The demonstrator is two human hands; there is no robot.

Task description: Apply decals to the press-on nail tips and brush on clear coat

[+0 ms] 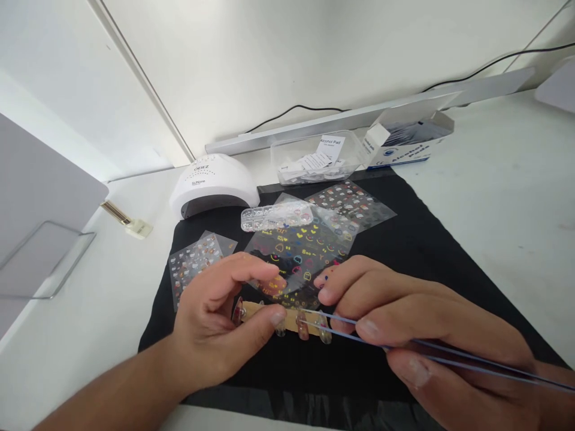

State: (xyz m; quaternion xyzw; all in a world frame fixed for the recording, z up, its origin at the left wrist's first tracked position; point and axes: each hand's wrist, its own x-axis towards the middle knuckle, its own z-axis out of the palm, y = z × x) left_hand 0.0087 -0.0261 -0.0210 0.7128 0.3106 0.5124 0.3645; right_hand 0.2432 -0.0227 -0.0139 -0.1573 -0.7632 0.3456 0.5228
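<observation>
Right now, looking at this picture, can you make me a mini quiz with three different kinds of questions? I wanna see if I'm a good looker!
1. Which hand holds the tweezers that point at the tan strip?
2. True or false: in the picture, the white dome-shaped lamp is left of the clear tub.
3. What does the open box say on its front? A) Cotton Balls B) Alcohol Pads C) Paper Clips

Key: 1. The right hand. 2. True. 3. B.
</observation>
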